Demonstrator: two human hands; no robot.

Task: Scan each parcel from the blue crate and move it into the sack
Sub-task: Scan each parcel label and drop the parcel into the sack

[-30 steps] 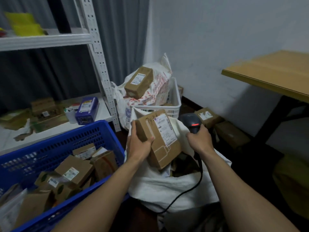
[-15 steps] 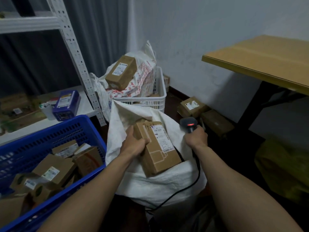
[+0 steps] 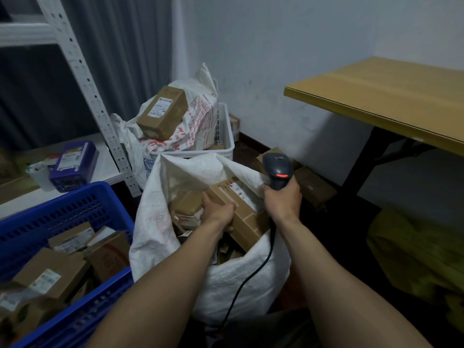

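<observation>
Parcel point(image 3: 248, 219) lowered into sack point(image 3: 155, 222), left hand point(image 3: 218, 212) gripping; right hand point(image 3: 282, 199) grips scanner point(image 3: 277, 167); blue crate point(image 3: 75, 204) beside

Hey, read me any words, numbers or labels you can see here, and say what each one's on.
Nothing can be read for certain.
Held parcel in the left hand: handwritten marks and shipping label, blurred.
Top parcel on the printed bag: label too small.
Printed bag: red print, illegible.
Blue box: label too small.
Crate parcels: labels blurred.
</observation>
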